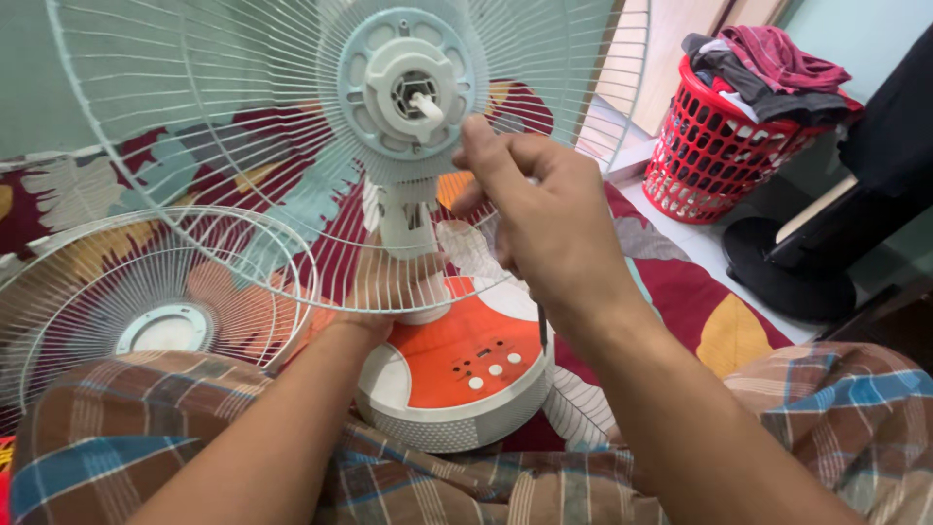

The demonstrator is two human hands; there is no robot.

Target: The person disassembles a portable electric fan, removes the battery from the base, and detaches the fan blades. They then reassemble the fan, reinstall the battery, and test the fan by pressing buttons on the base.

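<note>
A table fan stands between my knees with its orange and white base [442, 355] toward me. Its white rear grille [243, 126] is mounted around the pale blue motor hub [408, 87], and the bare shaft [425, 105] sticks out with no blades on it. My right hand [544, 224] is raised in front of the hub, fingertips pinched at the grille just right of the shaft. A thin dark screwdriver shaft [541, 329] points down from under its palm. Behind the grille wires, my left hand [384, 292] grips the fan's white neck just above the base.
A second loose fan grille [97, 282] lies flat at the left on the patterned red bedsheet [729, 335]. At the back right a red laundry basket [719, 156] holds clothes, beside a black round stand base [797, 272]. My checked-cloth knees fill the bottom.
</note>
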